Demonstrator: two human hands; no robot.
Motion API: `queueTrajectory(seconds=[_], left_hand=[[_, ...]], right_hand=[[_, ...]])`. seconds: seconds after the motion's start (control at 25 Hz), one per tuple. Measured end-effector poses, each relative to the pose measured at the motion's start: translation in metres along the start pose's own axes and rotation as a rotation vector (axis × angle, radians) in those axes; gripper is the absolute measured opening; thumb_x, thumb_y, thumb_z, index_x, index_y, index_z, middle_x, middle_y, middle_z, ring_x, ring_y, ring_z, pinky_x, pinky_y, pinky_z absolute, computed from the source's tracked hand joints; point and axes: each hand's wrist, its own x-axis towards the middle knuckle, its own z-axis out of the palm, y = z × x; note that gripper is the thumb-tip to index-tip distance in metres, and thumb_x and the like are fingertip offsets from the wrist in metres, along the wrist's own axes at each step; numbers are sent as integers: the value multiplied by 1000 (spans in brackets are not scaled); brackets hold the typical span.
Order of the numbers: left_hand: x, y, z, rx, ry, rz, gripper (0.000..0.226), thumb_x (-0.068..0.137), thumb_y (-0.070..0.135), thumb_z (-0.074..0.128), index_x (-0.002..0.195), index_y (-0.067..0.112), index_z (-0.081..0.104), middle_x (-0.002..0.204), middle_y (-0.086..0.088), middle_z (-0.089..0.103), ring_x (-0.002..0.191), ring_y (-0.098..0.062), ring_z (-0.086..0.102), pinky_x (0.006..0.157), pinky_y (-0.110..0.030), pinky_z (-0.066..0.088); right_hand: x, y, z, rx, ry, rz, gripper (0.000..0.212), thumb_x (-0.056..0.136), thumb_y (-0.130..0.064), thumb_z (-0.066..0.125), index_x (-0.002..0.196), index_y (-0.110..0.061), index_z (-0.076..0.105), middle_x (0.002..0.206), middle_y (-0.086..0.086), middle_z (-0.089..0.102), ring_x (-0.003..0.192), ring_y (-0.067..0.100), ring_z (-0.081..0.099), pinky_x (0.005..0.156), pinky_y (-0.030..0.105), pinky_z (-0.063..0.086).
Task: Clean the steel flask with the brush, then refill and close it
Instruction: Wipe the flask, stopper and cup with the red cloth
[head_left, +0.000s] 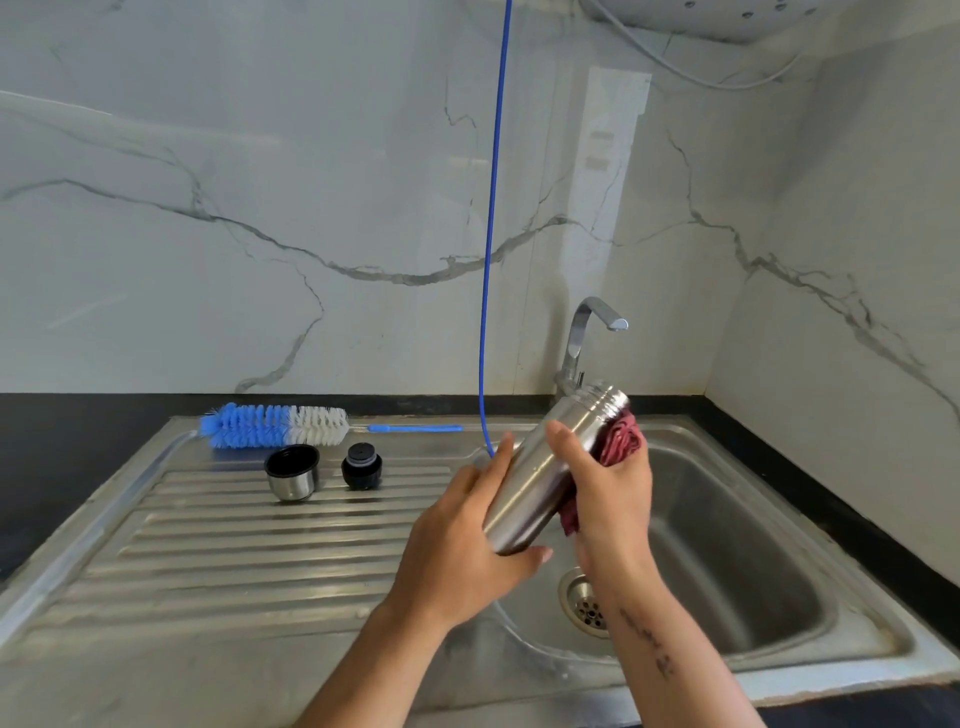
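Wiping the flask (540, 478) mid-frame, left hand (467, 540) grips its base, right hand (608, 488) holds a cloth (623, 441); the wet steel might slip into the sink (753, 519).

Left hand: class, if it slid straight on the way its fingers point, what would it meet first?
The left hand points up and away along the steel flask; beyond it probably the hanging blue hose, though depth is unclear.

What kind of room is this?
Most likely a kitchen: a stainless steel sink with ribbed drainboard, a chrome tap, and a marble-look tiled wall behind the black countertop.
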Motion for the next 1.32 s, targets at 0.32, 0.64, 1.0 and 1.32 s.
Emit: queueTrajectory(seconds=[0.32, 0.64, 1.0, 1.32], left_hand=[[3, 4, 1, -384, 4, -205, 66, 52, 42, 98, 109, 34, 68, 94, 13, 74, 85, -4, 69, 78, -30, 59], [4, -2, 0, -228, 213, -186, 45, 56, 29, 87, 95, 25, 66, 79, 10, 67, 68, -4, 64, 56, -10, 42], [5, -5, 11, -34, 357, 63, 24, 81, 37, 56, 92, 16, 62, 79, 3, 65, 69, -17, 63, 59, -31, 52], [1, -7, 6, 200, 394, 86, 78, 42, 16, 93, 115, 4, 68, 95, -5, 69, 86, -28, 68, 74, -30, 53]], right_hand=[[10, 4, -5, -58, 106, -205, 83, 94, -42, 71, 161, -34, 21, 158, -9, 44, 144, 10, 44, 121, 47, 36], [32, 7, -1, -1057, -248, -936, 54, 102, -45, 49, 150, -21, 50, 162, -4, 41, 159, 23, 4, 128, 54, 3], [4, 13, 6, -1195, -464, -1138, 45, 96, -43, 41, 128, -25, 68, 131, -9, 66, 129, 22, 53, 110, 43, 33], [57, -29, 7, -1324, -70, -884, 41, 97, -35, 37, 73, -26, 70, 84, -6, 69, 91, 23, 62, 117, 50, 29]])
